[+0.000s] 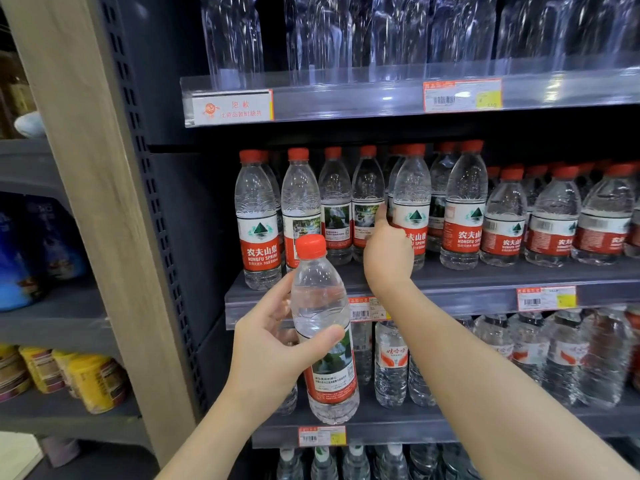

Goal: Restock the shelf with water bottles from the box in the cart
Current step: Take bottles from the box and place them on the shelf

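The left hand (263, 344) holds one water bottle (323, 327) at the 6 o'clock position of the view, in front of the middle shelf (450, 275) and clear of it. Its fingers (327, 336) are clamped on the bottle's mid-body, the thumb across the front just above the label.

Held bottle, appearance:
- Clear plastic body with ribbed shoulder, filled with water.
- Red screw cap, fitted.
- Label with a landscape photo panel facing the camera and a red band below it.
- Near upright, cap leaning slightly toward 11 o'clock.

The right hand (388, 251) reaches onto the middle shelf at the 12 o'clock side of the held bottle. One of its fingers (381, 214) lies against the left flank of a standing bottle (412, 202), between that bottle and its 9 o'clock neighbour (367, 199). The remaining fingers are hidden; whether they clamp the bottle cannot be told.

The middle shelf carries a row of matching red-capped bottles (464, 206), all upright. Smaller red-capped bottles (554, 216) continue the row toward 3 o'clock.
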A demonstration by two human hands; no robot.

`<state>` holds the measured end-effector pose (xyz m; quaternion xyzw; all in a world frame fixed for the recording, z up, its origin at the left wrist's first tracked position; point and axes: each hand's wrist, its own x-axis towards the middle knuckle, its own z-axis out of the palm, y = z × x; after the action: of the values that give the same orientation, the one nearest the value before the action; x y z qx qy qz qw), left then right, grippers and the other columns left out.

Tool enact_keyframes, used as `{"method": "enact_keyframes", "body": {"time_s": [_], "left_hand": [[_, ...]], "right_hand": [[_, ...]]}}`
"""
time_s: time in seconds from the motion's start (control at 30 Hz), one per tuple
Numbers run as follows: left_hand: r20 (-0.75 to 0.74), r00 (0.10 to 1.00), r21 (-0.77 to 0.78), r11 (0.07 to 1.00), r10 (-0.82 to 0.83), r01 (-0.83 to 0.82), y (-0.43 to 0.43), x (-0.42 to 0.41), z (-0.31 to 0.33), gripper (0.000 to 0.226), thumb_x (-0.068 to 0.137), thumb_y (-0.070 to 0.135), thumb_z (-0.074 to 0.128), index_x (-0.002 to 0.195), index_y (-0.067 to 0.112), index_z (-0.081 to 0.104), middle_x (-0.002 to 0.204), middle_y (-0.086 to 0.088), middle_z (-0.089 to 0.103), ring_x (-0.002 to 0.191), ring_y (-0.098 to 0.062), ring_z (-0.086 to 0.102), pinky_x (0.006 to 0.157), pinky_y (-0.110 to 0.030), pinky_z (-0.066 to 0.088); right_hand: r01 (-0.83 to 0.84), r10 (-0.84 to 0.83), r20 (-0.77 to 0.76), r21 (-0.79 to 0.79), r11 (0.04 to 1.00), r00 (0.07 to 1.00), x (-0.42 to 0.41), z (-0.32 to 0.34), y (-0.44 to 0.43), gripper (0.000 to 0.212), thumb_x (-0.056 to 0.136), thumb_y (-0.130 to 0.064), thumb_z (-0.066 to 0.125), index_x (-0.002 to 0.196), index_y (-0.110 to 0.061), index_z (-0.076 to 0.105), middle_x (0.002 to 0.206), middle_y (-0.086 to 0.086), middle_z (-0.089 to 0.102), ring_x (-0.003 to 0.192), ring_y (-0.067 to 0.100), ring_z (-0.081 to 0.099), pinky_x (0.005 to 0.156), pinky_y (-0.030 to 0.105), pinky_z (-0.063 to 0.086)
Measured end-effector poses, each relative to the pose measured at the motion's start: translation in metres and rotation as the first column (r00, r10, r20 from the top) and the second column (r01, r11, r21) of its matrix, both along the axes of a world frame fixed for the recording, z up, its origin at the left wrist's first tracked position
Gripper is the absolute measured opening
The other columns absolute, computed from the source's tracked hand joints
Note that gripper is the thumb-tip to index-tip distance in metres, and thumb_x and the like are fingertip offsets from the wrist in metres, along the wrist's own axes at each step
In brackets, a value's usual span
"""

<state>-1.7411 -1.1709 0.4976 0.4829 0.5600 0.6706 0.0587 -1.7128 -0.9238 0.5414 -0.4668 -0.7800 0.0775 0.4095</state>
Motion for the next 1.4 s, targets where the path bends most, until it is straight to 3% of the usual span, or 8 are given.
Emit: {"method": "enact_keyframes", "body": {"time_s": [0.3, 0.53, 0.7, 0.77, 0.97, 1.07, 1.23, 1.4], "left_hand": [[-0.022, 1.000, -0.003, 1.000, -0.015, 0.015, 0.005, -0.002, 0.008, 0.074, 0.076, -0.006, 0.087, 0.136, 0.033, 0.064, 0.114, 0.013, 0.079, 0.109, -0.005, 0.074, 0.079, -0.016, 0.058], [-0.066, 0.998, 0.004, 1.000, -0.017, 0.017, 0.018, -0.004, 0.033, 0.070, 0.079, 0.002, 0.088, 0.131, 0.041, 0.064, 0.109, 0.012, 0.080, 0.107, -0.006, 0.075, 0.085, -0.021, 0.059], [-0.086, 0.996, -0.030, 0.999, -0.020, 0.017, 0.034, -0.014, 0.053, 0.063, 0.081, 0.012, 0.090, 0.134, 0.036, 0.066, 0.108, 0.010, 0.081, 0.105, -0.009, 0.076, 0.092, -0.034, 0.061], [-0.101, 0.995, -0.038, 0.999, -0.014, 0.010, 0.039, -0.016, 0.062, 0.062, 0.082, 0.015, 0.089, 0.137, 0.031, 0.065, 0.108, 0.011, 0.081, 0.104, -0.008, 0.076, 0.093, -0.033, 0.062], [-0.117, 0.993, -0.054, 0.998, 0.002, -0.009, 0.048, -0.020, 0.084, 0.065, 0.082, 0.018, 0.089, 0.140, 0.032, 0.062, 0.104, 0.011, 0.081, 0.099, -0.004, 0.076, 0.083, -0.022, 0.059], [-0.112, 0.993, -0.056, 0.998, 0.029, -0.035, 0.055, -0.018, 0.091, 0.063, 0.080, 0.024, 0.091, 0.135, 0.037, 0.061, 0.107, 0.009, 0.080, 0.102, -0.002, 0.074, 0.089, -0.022, 0.057], [-0.115, 0.993, -0.066, 0.997, 0.033, -0.041, 0.067, -0.011, 0.099, 0.058, 0.081, 0.021, 0.089, 0.134, 0.032, 0.067, 0.100, 0.008, 0.081, 0.086, 0.000, 0.076, 0.070, -0.020, 0.059], [-0.484, 0.864, -0.277, 0.913, 0.137, -0.300, 0.062, -0.015, 0.103, 0.093, 0.086, 0.069, 0.066, 0.163, 0.030, 0.033, 0.154, 0.011, 0.056, 0.138, -0.009, 0.056, 0.114, -0.040, 0.049]], "right_hand": [[0.016, -0.016, 0.011, 0.003, 1.000, 1.000, -0.004, 0.002, 0.000, 0.079, 0.097, 0.005, 0.049, 0.165, -0.015, 0.014, 0.093, 0.014, 0.073, 0.073, 0.030, 0.057, 0.060, 0.037, 0.043], [-0.184, 0.176, -0.237, -0.011, 0.983, 0.955, 0.015, 0.013, -0.021, 0.034, 0.099, -0.026, 0.063, 0.132, -0.016, 0.063, 0.103, 0.009, 0.075, 0.099, 0.032, 0.069, 0.073, 0.034, 0.047], [-0.637, 0.540, -0.441, -0.099, 0.765, 0.717, 0.045, 0.031, -0.035, 0.042, 0.097, -0.017, 0.070, 0.137, -0.024, 0.064, 0.111, -0.004, 0.077, 0.100, 0.016, 0.073, 0.093, 0.042, 0.059], [-0.730, 0.618, -0.440, -0.138, 0.670, 0.651, 0.057, 0.035, -0.040, 0.048, 0.097, -0.003, 0.063, 0.138, -0.029, 0.063, 0.112, -0.004, 0.078, 0.104, 0.027, 0.074, 0.093, 0.051, 0.060], [-0.867, 0.763, -0.432, -0.366, 0.338, 0.480, 0.091, 0.048, -0.053, 0.071, 0.091, 0.005, 0.062, 0.149, -0.035, 0.049, 0.121, 0.009, 0.075, 0.098, 0.019, 0.074, 0.095, 0.043, 0.059], [-0.858, 0.783, -0.383, -0.371, 0.355, 0.490, 0.097, 0.052, -0.060, 0.082, 0.089, -0.015, 0.079, 0.154, -0.045, 0.038, 0.127, 0.000, 0.072, 0.109, 0.015, 0.073, 0.098, 0.041, 0.058], [-0.832, 0.729, -0.401, -0.239, 0.501, 0.554, 0.091, 0.053, -0.069, 0.063, 0.078, -0.033, 0.088, 0.131, -0.047, 0.057, 0.111, 0.001, 0.078, 0.104, 0.023, 0.075, 0.090, 0.052, 0.062], [-0.831, 0.702, -0.449, -0.229, 0.508, 0.553, 0.092, 0.055, -0.062, 0.052, 0.087, -0.018, 0.083, 0.123, -0.048, 0.060, 0.104, -0.006, 0.080, 0.098, 0.014, 0.076, 0.084, 0.040, 0.063]]}}
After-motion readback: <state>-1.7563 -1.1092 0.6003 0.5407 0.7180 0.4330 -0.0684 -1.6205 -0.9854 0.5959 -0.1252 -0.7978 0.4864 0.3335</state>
